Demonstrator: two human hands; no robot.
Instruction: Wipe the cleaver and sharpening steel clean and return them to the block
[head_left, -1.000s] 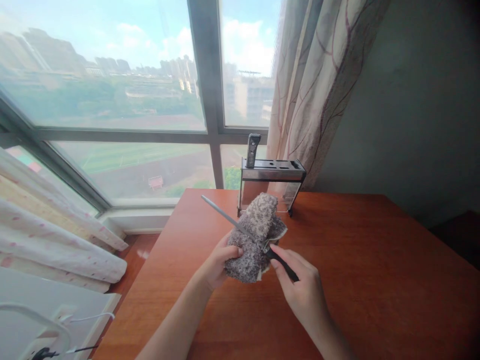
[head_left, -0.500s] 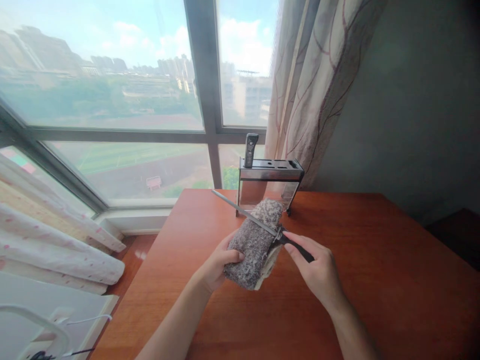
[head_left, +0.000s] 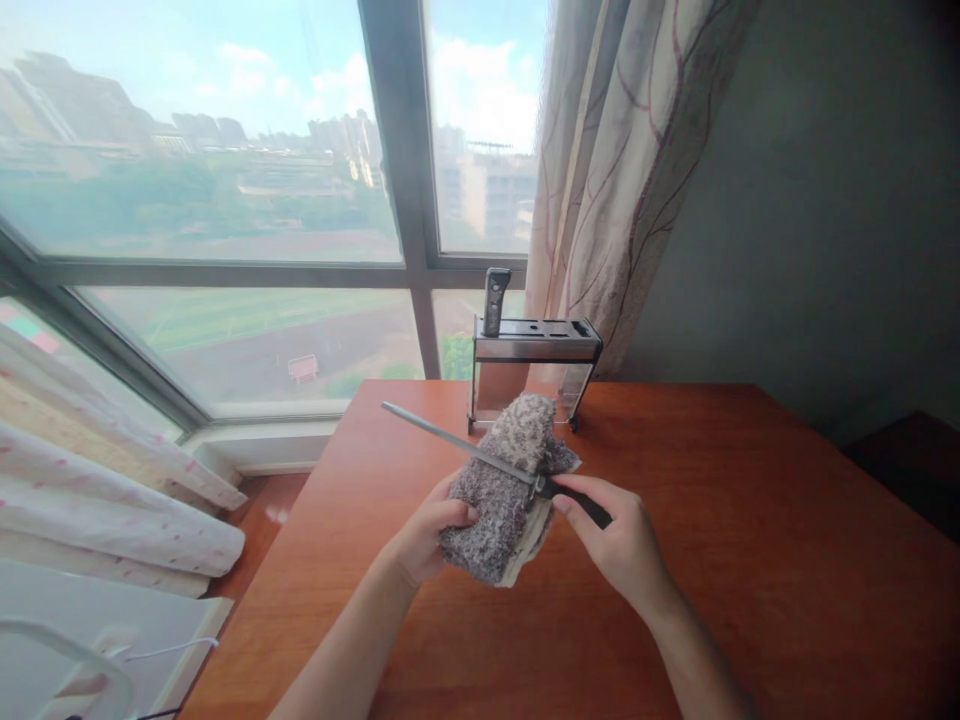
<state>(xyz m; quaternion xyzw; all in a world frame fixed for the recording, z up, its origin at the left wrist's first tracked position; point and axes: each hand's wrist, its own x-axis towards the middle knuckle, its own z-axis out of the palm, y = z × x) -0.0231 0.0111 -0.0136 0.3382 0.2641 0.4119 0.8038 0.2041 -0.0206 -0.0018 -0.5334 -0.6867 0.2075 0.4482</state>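
The left hand is curled around the near end of a fluffy grey-and-white speckled cloth, its thumb laid across the top of the fabric and its other fingers tucked out of sight underneath, so the grip is closed on the cloth. The cloth is bunched into a thick fold and held just above the reddish-brown wooden table, in front of the person and a little left of the table's middle. The right hand pinches the black handle of a long, thin, round metal sharpening rod; thumb and forefinger are narrowed tight on the handle close to where it meets the steel, while the remaining fingers are folded loosely beneath. The rod lies slanted across the top of the cloth, touching it, with its bare tip pointing up and to the left, clear of the fabric and over the table's left edge. Just behind the cloth stands a rectangular metal knife block with clear sides, one dark knife handle upright in its left slot, near the window frame and the patterned beige curtain.
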